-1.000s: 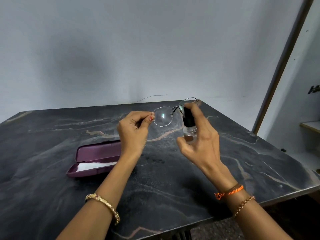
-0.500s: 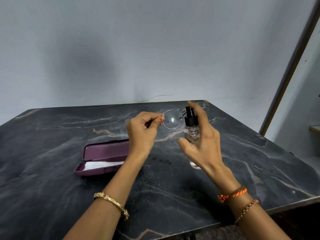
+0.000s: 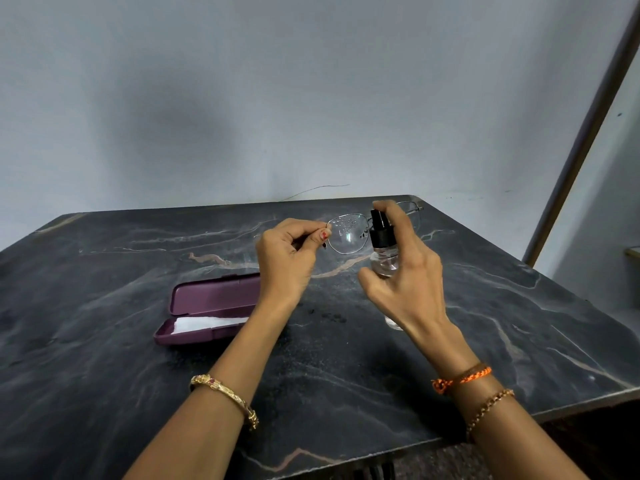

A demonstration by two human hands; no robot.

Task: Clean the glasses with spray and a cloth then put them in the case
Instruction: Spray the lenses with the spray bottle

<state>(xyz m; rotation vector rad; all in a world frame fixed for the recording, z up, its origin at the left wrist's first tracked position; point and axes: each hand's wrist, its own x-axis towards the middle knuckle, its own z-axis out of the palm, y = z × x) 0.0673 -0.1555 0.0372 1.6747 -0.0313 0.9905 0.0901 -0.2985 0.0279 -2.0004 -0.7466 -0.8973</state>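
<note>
So I've got the glasses [image 3: 349, 233] pinched by the left end of the frame in my left hand [image 3: 287, 258], up over the far side of the table [image 3: 104, 375]. My right hand [image 3: 405, 282] is wrapped round the spray bottle [image 3: 381, 247], forefinger on the pump, nozzle just beside the lens. Droplets already show on the left lens, so I'd give the right one a light mist too, not a soaking. The cloth [image 3: 207, 323] waits in the open case [image 3: 211, 310], nearer and to the left.
</note>
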